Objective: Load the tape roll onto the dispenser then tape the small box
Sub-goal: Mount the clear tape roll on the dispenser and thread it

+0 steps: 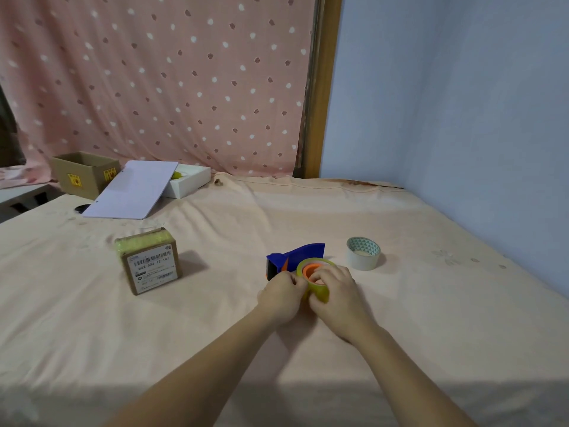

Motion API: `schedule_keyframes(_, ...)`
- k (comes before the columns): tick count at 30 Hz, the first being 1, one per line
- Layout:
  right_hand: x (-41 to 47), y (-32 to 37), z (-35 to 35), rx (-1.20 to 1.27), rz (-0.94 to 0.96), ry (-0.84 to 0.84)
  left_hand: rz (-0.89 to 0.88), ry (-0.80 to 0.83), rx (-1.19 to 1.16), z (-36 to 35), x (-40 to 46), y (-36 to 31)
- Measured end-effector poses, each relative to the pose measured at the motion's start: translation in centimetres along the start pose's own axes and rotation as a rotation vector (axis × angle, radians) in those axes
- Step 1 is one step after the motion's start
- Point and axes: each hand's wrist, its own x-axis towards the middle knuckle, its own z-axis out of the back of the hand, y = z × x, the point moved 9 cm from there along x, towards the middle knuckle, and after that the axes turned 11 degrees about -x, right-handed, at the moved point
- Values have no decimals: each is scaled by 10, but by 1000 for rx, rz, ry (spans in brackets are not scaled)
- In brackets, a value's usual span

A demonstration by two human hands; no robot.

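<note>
A blue tape dispenser lies on the peach sheet near the middle, with an orange hub showing. A yellow-green tape roll sits around that hub. My left hand pinches the roll's left edge with closed fingers. My right hand grips the roll from the right and near side, covering part of it. The small cardboard box with barcode labels and yellowish tape on top stands to the left, apart from both hands.
A second, pale tape roll with a patterned core stands right of the dispenser. At the back left are an open brown carton, a white box and a leaning white sheet. A blue wall bounds the right.
</note>
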Motion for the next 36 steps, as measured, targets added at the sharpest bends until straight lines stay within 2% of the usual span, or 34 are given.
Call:
schedule_keyframes(8,-1,-2,0,7,-6,7,9,26,4,-1,-1,3)
schedule_keyframes(12,-1,-1,0,5,2,-2,41,44,-111,3,-5,4)
schedule_keyframes(26,-2,-3,-4,-28,8,7,86,154,-107,-6,-5,-1)
schedule_keyframes(36,0,0,-6,-5,16,25,127,34,-69,-5,-3,-6)
